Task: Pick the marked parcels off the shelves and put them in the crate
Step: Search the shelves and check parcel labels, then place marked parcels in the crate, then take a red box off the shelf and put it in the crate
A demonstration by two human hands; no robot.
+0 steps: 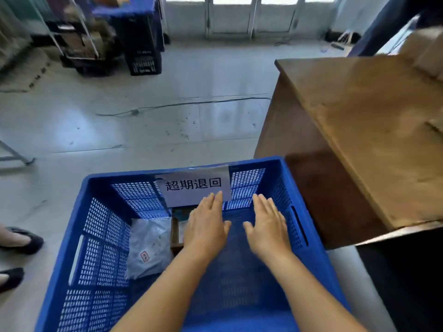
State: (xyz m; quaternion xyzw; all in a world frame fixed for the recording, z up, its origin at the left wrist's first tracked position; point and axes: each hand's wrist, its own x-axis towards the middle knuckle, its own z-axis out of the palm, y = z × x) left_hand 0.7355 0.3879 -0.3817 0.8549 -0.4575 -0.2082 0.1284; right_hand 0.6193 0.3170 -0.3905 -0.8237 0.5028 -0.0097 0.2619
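A large blue perforated crate (96, 236) stands on the floor right below me, with a white paper label (194, 185) on its far wall. Inside lie a grey plastic mailer bag with a red stamp (148, 245) and a brown box (177, 231), partly hidden by my left hand. My left hand (206, 226) and my right hand (268, 228) hover flat inside the crate, palms down, fingers straight, holding nothing. The right half of the crate floor shows bare blue mesh.
A wooden table (359, 130) stands right of the crate, with cardboard boxes (426, 51) on its far end. Metal shelves with parcels (81, 39) and a black crate (143, 49) stand far left. A cable (182, 104) crosses the floor. Another person's dark shoes (21, 238) are at the left edge.
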